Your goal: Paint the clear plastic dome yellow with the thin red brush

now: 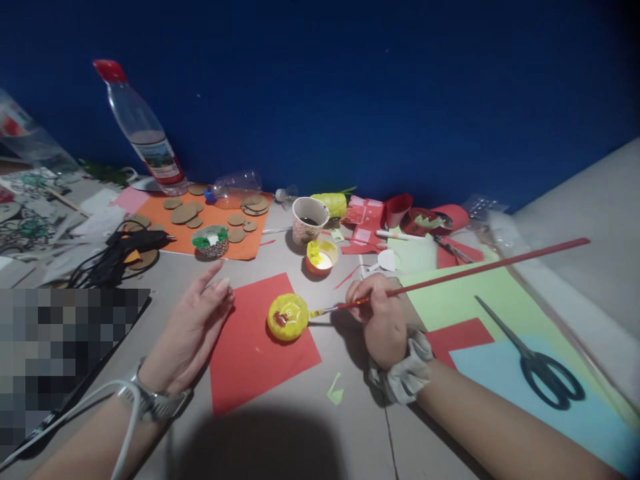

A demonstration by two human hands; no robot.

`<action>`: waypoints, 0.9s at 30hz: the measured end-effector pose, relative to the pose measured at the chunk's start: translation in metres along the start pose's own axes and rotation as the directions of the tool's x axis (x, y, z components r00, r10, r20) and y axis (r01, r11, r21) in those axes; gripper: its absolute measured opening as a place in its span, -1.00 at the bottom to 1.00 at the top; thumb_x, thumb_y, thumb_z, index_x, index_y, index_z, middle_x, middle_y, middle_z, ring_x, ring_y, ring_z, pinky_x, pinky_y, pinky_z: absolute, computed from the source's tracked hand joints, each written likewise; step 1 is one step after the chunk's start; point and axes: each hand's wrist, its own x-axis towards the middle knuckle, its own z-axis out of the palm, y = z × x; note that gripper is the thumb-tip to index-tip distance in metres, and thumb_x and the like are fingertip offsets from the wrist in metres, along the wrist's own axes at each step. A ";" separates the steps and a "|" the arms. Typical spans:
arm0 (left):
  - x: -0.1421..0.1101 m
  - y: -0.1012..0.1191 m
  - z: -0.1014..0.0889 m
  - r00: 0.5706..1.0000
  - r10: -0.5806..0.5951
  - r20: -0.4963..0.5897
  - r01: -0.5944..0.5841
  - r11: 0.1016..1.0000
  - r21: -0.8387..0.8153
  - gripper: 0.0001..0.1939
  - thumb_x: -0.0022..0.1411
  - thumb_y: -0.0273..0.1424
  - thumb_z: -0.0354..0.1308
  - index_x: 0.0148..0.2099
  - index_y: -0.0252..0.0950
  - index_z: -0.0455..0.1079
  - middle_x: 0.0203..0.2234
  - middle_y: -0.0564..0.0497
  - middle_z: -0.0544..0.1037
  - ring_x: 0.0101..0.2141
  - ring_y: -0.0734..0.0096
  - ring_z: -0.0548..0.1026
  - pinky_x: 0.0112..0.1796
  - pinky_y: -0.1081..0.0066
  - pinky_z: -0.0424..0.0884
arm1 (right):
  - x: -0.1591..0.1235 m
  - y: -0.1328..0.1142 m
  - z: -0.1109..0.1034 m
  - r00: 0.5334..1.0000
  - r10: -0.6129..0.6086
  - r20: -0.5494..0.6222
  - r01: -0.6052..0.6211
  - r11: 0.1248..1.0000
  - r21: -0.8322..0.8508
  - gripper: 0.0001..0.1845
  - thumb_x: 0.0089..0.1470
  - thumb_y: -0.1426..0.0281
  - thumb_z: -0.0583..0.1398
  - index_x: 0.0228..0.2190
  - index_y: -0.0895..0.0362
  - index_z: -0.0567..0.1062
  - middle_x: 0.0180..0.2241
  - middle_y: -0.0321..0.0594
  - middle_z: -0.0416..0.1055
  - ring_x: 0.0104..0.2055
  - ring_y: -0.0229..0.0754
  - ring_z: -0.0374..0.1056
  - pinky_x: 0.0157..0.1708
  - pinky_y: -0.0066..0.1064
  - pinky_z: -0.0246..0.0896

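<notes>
Right hand (pixel 379 319) clamped on a long red paintbrush (pixel 450 277), tip (yellow with paint) beside the yellow round piece (pixel 287 317); left hand (pixel 193 330) rests open on red paper (pixel 255 347).

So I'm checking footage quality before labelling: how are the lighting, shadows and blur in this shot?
Head view: dim overall, the blue wall nearly black toward the top corners; a soft dark shadow falls on the table at the bottom edge; a pixelated block covers the lower left; the bottle leans from wide-angle distortion; the right hand and paintbrush stay fairly sharp.
</notes>
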 end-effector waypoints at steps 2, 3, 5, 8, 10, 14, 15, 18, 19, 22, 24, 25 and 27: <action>0.002 -0.001 -0.003 1.000 0.014 -0.011 -0.014 1.000 0.001 -0.34 -0.20 -0.26 0.58 -0.01 -0.20 0.47 -0.49 0.21 0.47 -0.46 0.68 0.45 -0.33 0.69 0.49 | 0.000 0.001 -0.001 1.000 -0.017 0.012 0.017 1.000 0.024 -0.62 0.30 0.13 0.07 -0.48 0.07 0.36 -0.60 -0.37 0.23 -0.62 -0.30 0.09 -0.64 -0.43 -0.06; 0.002 -0.001 -0.004 1.000 0.020 -0.013 -0.020 1.000 0.005 -0.38 -0.20 -0.23 0.58 -0.06 -0.21 0.48 -0.51 0.21 0.46 -0.47 0.67 0.44 -0.34 0.69 0.49 | 0.000 0.002 -0.001 0.999 -0.027 0.019 0.026 0.999 0.030 -0.63 0.31 0.15 0.07 -0.47 0.07 0.36 -0.60 -0.37 0.22 -0.62 -0.29 0.10 -0.63 -0.43 -0.05; 0.001 -0.002 -0.004 0.999 0.036 -0.001 -0.036 0.999 0.019 -0.43 -0.19 -0.16 0.57 -0.14 -0.24 0.48 -0.57 0.22 0.42 -0.49 0.65 0.40 -0.34 0.66 0.49 | 0.000 0.003 -0.002 0.999 -0.041 0.025 0.040 0.999 0.034 -0.63 0.31 0.16 0.07 -0.47 0.08 0.37 -0.61 -0.37 0.22 -0.61 -0.29 0.09 -0.61 -0.42 -0.03; -0.004 -0.003 -0.002 0.997 0.071 0.042 -0.074 0.996 0.059 -0.52 -0.03 -0.08 0.48 -0.18 -0.26 0.48 -0.72 0.25 0.28 -0.50 0.57 0.38 -0.30 0.61 0.47 | 0.001 0.003 -0.002 0.998 -0.059 0.024 0.058 0.997 0.048 -0.63 0.31 0.18 0.07 -0.48 0.09 0.37 -0.61 -0.36 0.23 -0.62 -0.29 0.08 -0.63 -0.43 -0.03; -0.007 -0.002 -0.001 0.989 0.113 0.096 -0.123 0.987 0.107 -0.56 0.13 0.00 0.34 -0.17 -0.25 0.46 -0.71 0.20 0.34 -0.43 0.48 0.44 -0.26 0.53 0.47 | 0.001 0.002 -0.001 0.997 -0.071 0.027 0.069 0.995 0.066 -0.63 0.31 0.17 0.06 -0.48 0.09 0.36 -0.63 -0.37 0.22 -0.65 -0.31 0.04 -0.67 -0.45 -0.11; -0.008 -0.004 0.001 0.979 0.143 0.147 -0.170 0.966 0.194 -0.41 0.24 0.18 0.07 -0.07 -0.26 0.39 -0.26 -0.04 0.63 -0.19 0.27 0.55 -0.12 0.30 0.46 | 0.002 0.002 -0.001 0.995 -0.087 0.057 0.082 0.993 0.089 -0.61 0.29 0.13 0.07 -0.51 0.08 0.33 -0.68 -0.41 0.13 -0.69 -0.32 -0.02 -0.72 -0.47 -0.23; -0.007 -0.005 0.001 0.979 0.154 0.137 -0.182 0.956 0.231 -0.38 0.23 0.21 0.03 -0.06 -0.26 0.37 -0.21 -0.05 0.62 -0.15 0.24 0.55 -0.09 0.28 0.44 | 0.002 0.002 -0.001 0.994 -0.088 0.064 0.082 0.993 0.090 -0.60 0.29 0.13 0.08 -0.52 0.08 0.33 -0.68 -0.41 0.13 -0.69 -0.32 -0.02 -0.72 -0.47 -0.23; -0.005 -0.012 0.000 0.969 0.216 0.124 -0.246 0.899 0.361 -0.32 0.20 0.28 -0.02 -0.04 -0.24 0.33 -0.17 -0.04 0.59 -0.11 0.23 0.53 -0.05 0.26 0.40 | 0.001 0.003 -0.001 0.994 -0.080 0.073 0.074 0.994 0.084 -0.60 0.28 0.14 0.08 -0.51 0.08 0.34 -0.66 -0.39 0.17 -0.69 -0.33 -0.01 -0.72 -0.47 -0.24; -0.003 -0.014 0.000 0.965 0.231 0.122 -0.260 0.887 0.381 -0.31 0.18 0.29 0.00 -0.05 -0.23 0.33 -0.16 -0.03 0.58 -0.12 0.24 0.52 -0.06 0.28 0.41 | 0.001 0.003 -0.002 0.994 -0.077 0.075 0.071 0.994 0.082 -0.61 0.29 0.14 0.08 -0.51 0.09 0.34 -0.65 -0.38 0.18 -0.69 -0.33 -0.01 -0.72 -0.47 -0.24; 0.000 -0.018 -0.001 0.968 0.227 0.105 -0.250 0.890 0.382 -0.27 0.11 0.32 0.03 -0.06 -0.24 0.32 -0.15 -0.03 0.56 -0.17 0.27 0.51 -0.10 0.29 0.44 | 0.000 0.004 -0.002 0.995 -0.063 0.078 0.057 0.996 0.074 -0.61 0.29 0.15 0.07 -0.50 0.09 0.35 -0.65 -0.38 0.18 -0.68 -0.33 -0.01 -0.72 -0.47 -0.23; 0.002 -0.016 0.000 0.975 0.200 0.096 -0.221 0.902 0.372 -0.22 0.08 0.35 0.01 -0.06 -0.26 0.31 -0.16 -0.06 0.55 -0.18 0.24 0.53 -0.12 0.27 0.46 | 0.000 0.004 -0.003 0.996 -0.049 0.078 0.044 0.997 0.068 -0.61 0.30 0.15 0.07 -0.50 0.09 0.35 -0.64 -0.38 0.19 -0.68 -0.33 0.00 -0.72 -0.48 -0.20; 0.002 -0.015 0.001 0.978 0.188 0.092 -0.209 0.906 0.368 -0.21 0.07 0.36 0.01 -0.06 -0.27 0.30 -0.17 -0.08 0.55 -0.18 0.23 0.53 -0.11 0.26 0.47 | 0.000 0.004 -0.003 0.996 -0.044 0.079 0.039 0.997 0.066 -0.61 0.30 0.16 0.06 -0.50 0.09 0.35 -0.64 -0.38 0.19 -0.68 -0.34 0.01 -0.71 -0.48 -0.20; 0.003 -0.013 0.002 0.981 0.173 0.088 -0.194 0.912 0.361 -0.18 0.04 0.38 0.02 -0.06 -0.29 0.30 -0.17 -0.09 0.55 -0.17 0.21 0.54 -0.09 0.24 0.48 | 0.001 0.003 -0.002 0.996 -0.038 0.081 0.033 0.997 0.065 -0.61 0.31 0.16 0.07 -0.50 0.10 0.34 -0.64 -0.38 0.20 -0.68 -0.35 0.00 -0.71 -0.49 -0.20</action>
